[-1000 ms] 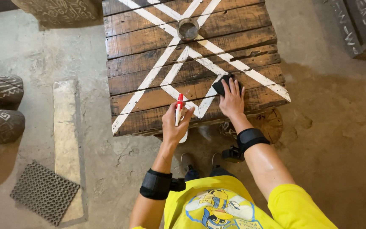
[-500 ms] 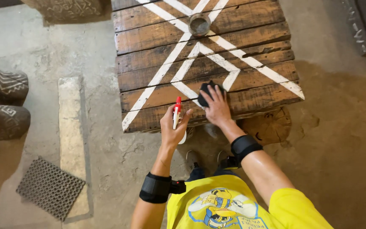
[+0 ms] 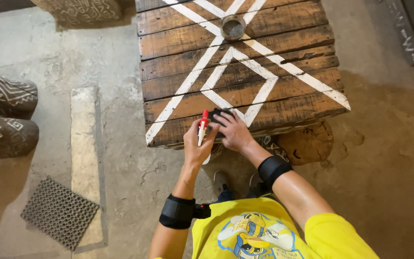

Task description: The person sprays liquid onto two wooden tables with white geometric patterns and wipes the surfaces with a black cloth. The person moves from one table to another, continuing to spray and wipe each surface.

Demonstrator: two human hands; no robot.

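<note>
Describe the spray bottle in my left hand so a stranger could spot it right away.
Find the dark plank table painted with white crossing stripes. At its near edge two hands meet; the left hand holds a small white spray bottle upright. Its red top sets it apart from the black cloth under the right hand.

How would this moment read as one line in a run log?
left hand: holds red-capped white bottle | right hand: presses dark cloth on wooden table near its front edge | metal cup: far side
</note>
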